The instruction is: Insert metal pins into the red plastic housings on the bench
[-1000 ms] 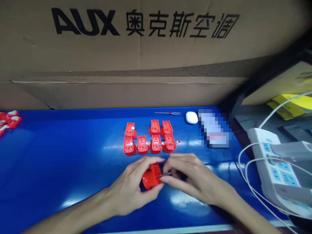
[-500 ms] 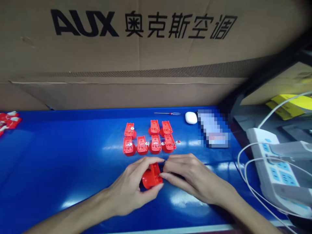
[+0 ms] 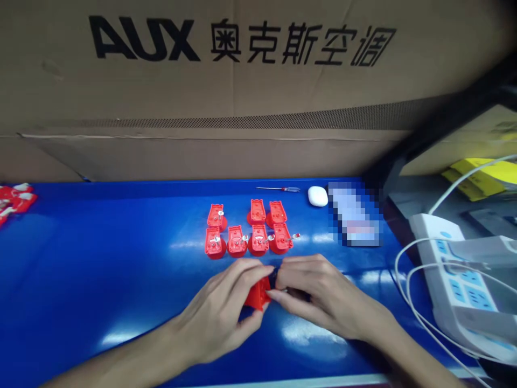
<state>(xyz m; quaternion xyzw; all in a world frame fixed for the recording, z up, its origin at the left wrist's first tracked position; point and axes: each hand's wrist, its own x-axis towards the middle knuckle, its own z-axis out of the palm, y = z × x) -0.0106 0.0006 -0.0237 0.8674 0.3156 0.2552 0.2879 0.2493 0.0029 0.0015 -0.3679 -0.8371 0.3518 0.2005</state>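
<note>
Above the table's front part, my left hand (image 3: 226, 304) is closed around a red plastic housing (image 3: 254, 297), whose open side faces right. My right hand (image 3: 323, 293) meets it from the right, thumb and fingers pinched at its open face. A small dark piece shows between the hands, and a thin silvery bit peeks out by the right thumb; what the right fingers hold is mostly hidden. Beyond my hands stand several similar red housings (image 3: 258, 238) in two rows, and some have a small whitish-metallic part sticking out.
A small screwdriver (image 3: 283, 188), a white rounded case (image 3: 318, 196) and a pixelated flat object (image 3: 355, 215) lie at the back of the blue table (image 3: 121, 258). At right is a power strip (image 3: 464, 280) with white cables. Red-and-white pieces (image 3: 16, 200) lie far left. Cardboard (image 3: 242, 91) walls the back.
My left hand has turned the red housing, and its fingers now cover more of it. The right hand stays at its open face. The housings on the table have not moved.
</note>
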